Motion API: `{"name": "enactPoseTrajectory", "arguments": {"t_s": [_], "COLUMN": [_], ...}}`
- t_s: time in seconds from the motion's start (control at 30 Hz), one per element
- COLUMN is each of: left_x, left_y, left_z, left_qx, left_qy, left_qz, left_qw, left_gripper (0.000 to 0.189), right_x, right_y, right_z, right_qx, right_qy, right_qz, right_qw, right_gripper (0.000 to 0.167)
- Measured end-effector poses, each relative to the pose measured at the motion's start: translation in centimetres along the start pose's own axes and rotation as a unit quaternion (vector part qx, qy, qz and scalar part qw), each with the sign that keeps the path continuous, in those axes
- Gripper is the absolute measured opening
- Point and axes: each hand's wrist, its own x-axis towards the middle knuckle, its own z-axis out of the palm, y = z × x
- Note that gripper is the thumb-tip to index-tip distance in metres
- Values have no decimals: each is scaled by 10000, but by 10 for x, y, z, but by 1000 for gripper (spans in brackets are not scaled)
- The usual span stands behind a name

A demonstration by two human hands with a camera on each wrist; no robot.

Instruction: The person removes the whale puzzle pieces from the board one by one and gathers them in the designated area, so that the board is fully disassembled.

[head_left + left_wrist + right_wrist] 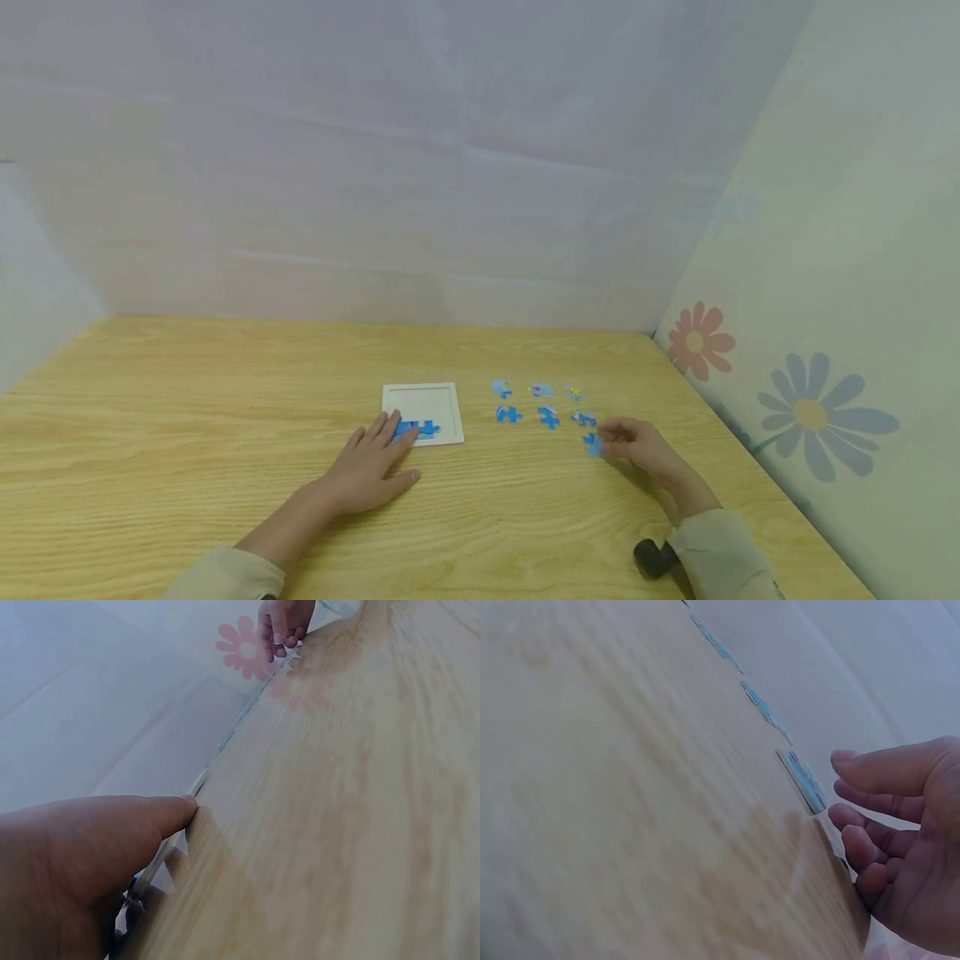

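A white square puzzle frame [423, 396] lies flat on the table, with joined blue jigsaw pieces [426, 428] along its near edge. My left hand [367, 471] lies over the frame's near left corner, its fingers stretched across part of those pieces. In the left wrist view its thumb shows, but the pieces are mostly hidden. On the right, my right hand [637, 447] is beside a loose blue jigsaw piece [593, 444]. Its thumb and fingers are loosely bent, with a gap between them and nothing held, as the right wrist view shows for the right hand [900, 832].
Several more loose jigsaw pieces [549, 417] lie in two rows between the frame and my right hand, one bearing a yellow shape [574, 392]. A black rounded object [654, 558] sits by the right sleeve. Pale walls border the wooden table [187, 400] behind and right.
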Motion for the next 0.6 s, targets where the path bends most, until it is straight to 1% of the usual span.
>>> {"name": "enactPoseTrajectory", "arguments": {"t_s": [0.07,0.17,0.33,0.47,0.6], "left_x": [0,0,1,2,2], "left_y": [0,-1,-1,-2,-3], "left_z": [0,1,1,2,3], "left_qx": [-28,-62,-96,-124,-166], "left_qy": [30,89,188,230,255], "left_qz": [-8,-4,22,14,-5], "left_qw": [10000,9999,9998,9997,9995], "left_gripper": [58,58,58,59,61], "right_x": [2,5,10,17,24], "right_y": [-1,-5,-22,-40,-58], "right_z": [0,-1,1,10,24], "right_qx": [16,18,22,70,271], "right_qy": [9,-1,69,44,-148], "right_qz": [-45,-219,-478,-641,-839], "right_qw": [10000,9998,9988,9979,9960], "right_gripper": [35,33,36,39,34]}}
